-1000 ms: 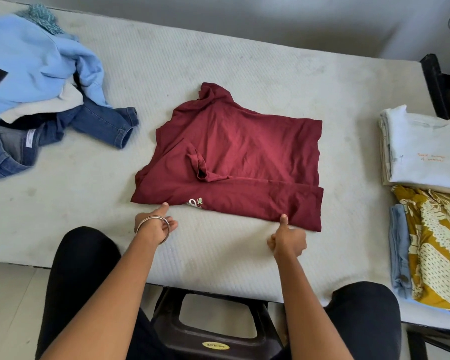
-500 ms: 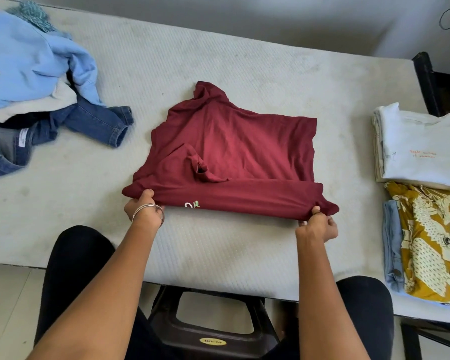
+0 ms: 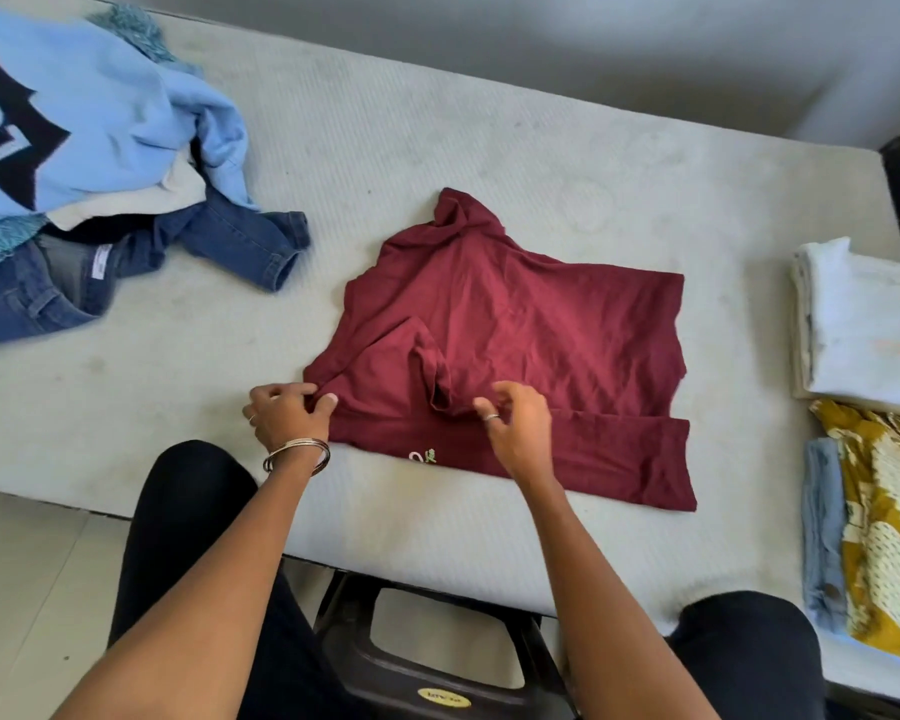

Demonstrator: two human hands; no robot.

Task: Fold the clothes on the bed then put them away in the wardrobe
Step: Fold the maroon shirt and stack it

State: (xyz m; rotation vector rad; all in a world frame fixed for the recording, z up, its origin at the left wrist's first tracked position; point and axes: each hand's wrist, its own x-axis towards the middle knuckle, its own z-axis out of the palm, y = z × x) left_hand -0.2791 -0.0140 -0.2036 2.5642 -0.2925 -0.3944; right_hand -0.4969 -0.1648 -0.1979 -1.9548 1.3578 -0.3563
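Far out beyond the left hand [image 3: 287,415]: an unfolded heap on the bed [image 3: 489,148], with a light blue sweatshirt [image 3: 100,122] on top and jeans [image 3: 219,246] trailing from under it, probably parked there to wait a turn. Pinching the near-left corner of the maroon T-shirt [image 3: 515,324] between thumb and curled fingers, wrist ringed by bangles [image 3: 297,454]; likely anchoring that corner so the cloth does not slide while the other side is worked. Just right of that grip, a sleeve [image 3: 411,356] lying turned in over the shirt's body, and a narrow band along the near edge already doubled over, small logo showing. Next across, the right hand [image 3: 515,423] over the shirt's middle by the sleeve opening, fingers loosely curled (whether they have any cloth cannot be told). Seemingly about to tuck or flatten the sleeve so the next fold lies clean. Well off past the right hand: finished pieces set apart from the heap, a folded white shirt [image 3: 863,330] behind, a mustard patterned shirt [image 3: 889,537] nearer beside a pale blue piece [image 3: 822,522]. No wardrobe in view; putting away not yet begun.
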